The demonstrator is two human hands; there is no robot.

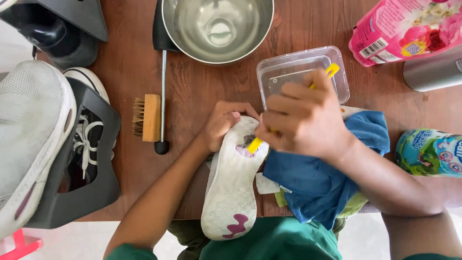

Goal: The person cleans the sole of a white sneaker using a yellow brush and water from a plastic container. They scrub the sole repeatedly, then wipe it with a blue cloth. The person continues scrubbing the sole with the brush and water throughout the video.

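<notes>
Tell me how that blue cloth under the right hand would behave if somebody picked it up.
The blue cloth would probably go floppy and drape, since it lies bunched in soft folds over the table edge. It looks light for its size. Sliding is unlikely on the wood, though lifting it might drag the greenish cloth beneath along.

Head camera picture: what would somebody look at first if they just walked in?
Probably the white sports shoe with purple patches, sole up at the table's near edge. The left hand holds its toe while the right hand presses a yellow-handled toothbrush onto the sole. Next, the crumpled blue cloth under the right wrist, and the shiny steel bowl at the far edge.
</notes>
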